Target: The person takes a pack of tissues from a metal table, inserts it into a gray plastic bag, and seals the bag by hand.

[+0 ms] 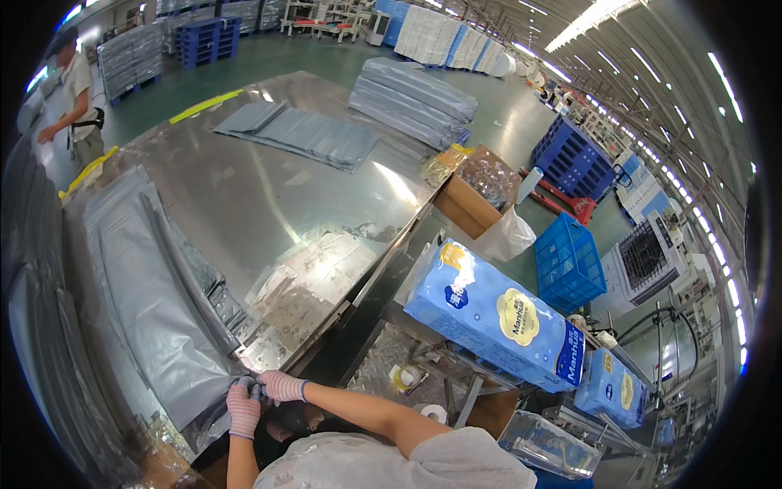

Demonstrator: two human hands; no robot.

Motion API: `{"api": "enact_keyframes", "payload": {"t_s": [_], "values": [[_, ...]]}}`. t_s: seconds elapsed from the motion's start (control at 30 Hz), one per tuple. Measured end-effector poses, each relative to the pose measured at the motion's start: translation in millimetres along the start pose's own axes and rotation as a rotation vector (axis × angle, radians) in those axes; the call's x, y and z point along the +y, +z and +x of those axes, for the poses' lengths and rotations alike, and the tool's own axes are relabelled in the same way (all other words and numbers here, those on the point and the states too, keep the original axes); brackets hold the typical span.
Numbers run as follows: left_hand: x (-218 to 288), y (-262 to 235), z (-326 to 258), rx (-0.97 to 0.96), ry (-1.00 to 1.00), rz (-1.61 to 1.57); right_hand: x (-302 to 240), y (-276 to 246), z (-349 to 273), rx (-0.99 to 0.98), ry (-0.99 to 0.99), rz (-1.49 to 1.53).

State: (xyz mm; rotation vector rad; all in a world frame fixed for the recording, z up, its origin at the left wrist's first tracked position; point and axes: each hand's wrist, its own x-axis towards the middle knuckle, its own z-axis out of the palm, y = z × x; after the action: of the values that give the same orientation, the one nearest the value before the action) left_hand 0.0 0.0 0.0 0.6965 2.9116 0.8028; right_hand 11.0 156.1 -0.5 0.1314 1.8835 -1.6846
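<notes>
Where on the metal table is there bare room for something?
The metal table is bare in its middle, between the long grey sheets and the folded grey sheets beyond. Crowded: its near-left end, where the left hand and right hand meet at the long sheets.

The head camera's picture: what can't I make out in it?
Head view: how the left hand and right hand grip the grey plastic sheet, if they do; the hands themselves cover the spot.
Head view: the outer side of the dark grey stack, cut off by the fisheye rim.
Head view: the far machines, too small.
</notes>
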Motion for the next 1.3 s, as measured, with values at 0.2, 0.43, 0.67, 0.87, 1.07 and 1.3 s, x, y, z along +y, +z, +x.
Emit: {"api": "enact_keyframes", "payload": {"t_s": [0.2,0.43,0.67,0.87,1.07,1.3], "values": [[22.8,-17.5,-5.8,0.086,0.069,-0.149,-22.0,-11.4,-13.0,0.093,-0.142,-0.372],[-3.8,-78.8,-82.0,0.052,-0.351,-0.441,17.6,-19.6,-5.2,0.110,-0.250,-0.611],[-124.9,-156.7,-315.5,0.125,-1.047,0.449,27.2,-10.1,-6.5,-0.080,0.161,0.352],[-88.4,-221.9,-357.2,-0.045,-1.747,0.404,24.7,-19.9,-9.7,-0.064,0.148,0.309],[-66.6,-233.0,-166.8,0.445,-0.996,-0.359,33.0,-13.0,-4.8,-0.013,0.114,0.287],[-38.3,-177.7,44.1,-0.018,0.065,0.408,80.8,-9.7,0.0,0.171,-0.097,0.033]]}}
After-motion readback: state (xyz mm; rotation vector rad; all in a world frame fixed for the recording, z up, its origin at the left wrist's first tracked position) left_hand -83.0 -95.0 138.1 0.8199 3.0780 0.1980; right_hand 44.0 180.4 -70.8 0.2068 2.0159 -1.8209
